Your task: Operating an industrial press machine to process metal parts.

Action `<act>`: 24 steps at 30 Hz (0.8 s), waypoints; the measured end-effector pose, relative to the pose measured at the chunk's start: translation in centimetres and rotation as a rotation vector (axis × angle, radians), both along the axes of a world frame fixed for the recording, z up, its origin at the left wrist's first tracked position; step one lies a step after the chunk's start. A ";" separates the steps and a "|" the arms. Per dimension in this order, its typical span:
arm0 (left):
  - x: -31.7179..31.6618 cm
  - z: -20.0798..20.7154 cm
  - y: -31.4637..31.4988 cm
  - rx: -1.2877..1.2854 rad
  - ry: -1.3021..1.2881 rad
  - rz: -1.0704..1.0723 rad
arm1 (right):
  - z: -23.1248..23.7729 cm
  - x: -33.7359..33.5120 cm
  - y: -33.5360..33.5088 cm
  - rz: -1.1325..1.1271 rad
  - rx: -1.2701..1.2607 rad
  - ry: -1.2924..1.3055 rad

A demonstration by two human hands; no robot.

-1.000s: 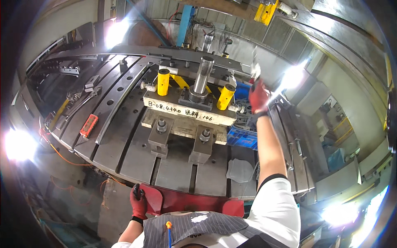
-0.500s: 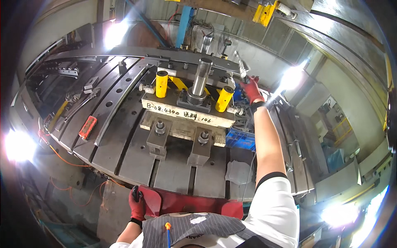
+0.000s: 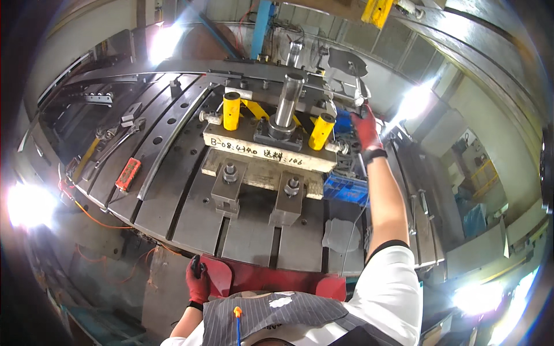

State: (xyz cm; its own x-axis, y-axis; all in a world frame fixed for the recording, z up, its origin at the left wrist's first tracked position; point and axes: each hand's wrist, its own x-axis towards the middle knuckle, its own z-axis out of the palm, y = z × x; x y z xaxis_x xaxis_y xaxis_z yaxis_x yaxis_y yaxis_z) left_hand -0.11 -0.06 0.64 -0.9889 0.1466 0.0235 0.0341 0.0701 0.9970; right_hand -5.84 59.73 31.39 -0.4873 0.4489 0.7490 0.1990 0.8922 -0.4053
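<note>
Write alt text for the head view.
A person's red-gloved right hand reaches to the far right side of a die block clamped on a slotted press table. The red-gloved left hand grips a small dark object at the table's red front edge.

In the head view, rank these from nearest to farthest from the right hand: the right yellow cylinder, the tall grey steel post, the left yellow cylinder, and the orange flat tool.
From the right hand:
1. Right yellow cylinder, just to its left on the die block.
2. Tall grey steel post, at the block's centre.
3. Left yellow cylinder, at the block's left end.
4. Orange flat tool, far left on the slotted table.
</note>
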 end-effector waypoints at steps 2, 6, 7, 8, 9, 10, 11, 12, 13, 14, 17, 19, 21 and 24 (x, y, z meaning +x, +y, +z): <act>-0.5 -0.6 0.0 0.008 -0.023 -0.040 | -1.2 6.0 0.8 0.111 -0.132 -0.062; -0.7 -2.7 -0.6 0.021 -0.080 -0.063 | -3.5 17.9 -6.3 0.121 -0.465 -0.066; -0.6 -2.9 -0.7 0.084 -0.055 -0.048 | -4.0 20.8 -8.6 0.092 -0.487 -0.073; -0.7 -2.5 -0.5 0.045 -0.063 -0.044 | -4.2 23.4 -11.1 0.053 -0.529 -0.136; -0.8 -2.1 -0.3 0.029 -0.074 -0.072 | -4.8 26.1 -13.1 0.013 -0.570 -0.194; -1.0 -2.0 -0.3 0.048 -0.051 -0.085 | -7.5 28.9 -13.6 -0.007 -0.548 -0.210; -1.1 -2.0 -0.1 0.072 -0.027 -0.103 | -9.9 31.9 -14.1 -0.030 -0.523 -0.223; -1.2 -2.0 -0.3 -0.048 0.048 -0.122 | -9.9 33.1 -16.8 -0.098 -0.568 -0.293; -1.1 -2.0 -0.5 -0.060 0.045 -0.136 | -12.1 34.7 -17.7 -0.077 -0.785 -0.256; -1.0 -1.9 -0.4 -0.080 0.050 -0.126 | -13.9 36.1 -18.4 -0.138 -0.698 -0.334; -1.3 -2.3 -0.7 -0.135 0.095 -0.127 | -20.3 38.3 -19.2 -0.182 -0.736 -0.470; -0.8 -2.0 -0.4 -0.165 0.128 -0.146 | -25.3 40.5 -17.2 -0.266 -0.655 -0.600; -0.5 -0.9 -0.3 -0.123 0.082 -0.153 | -24.5 39.8 -16.4 0.107 -1.456 -0.248; -0.3 -0.7 0.2 0.032 0.072 -0.208 | -23.5 43.0 -16.3 0.265 -1.850 0.230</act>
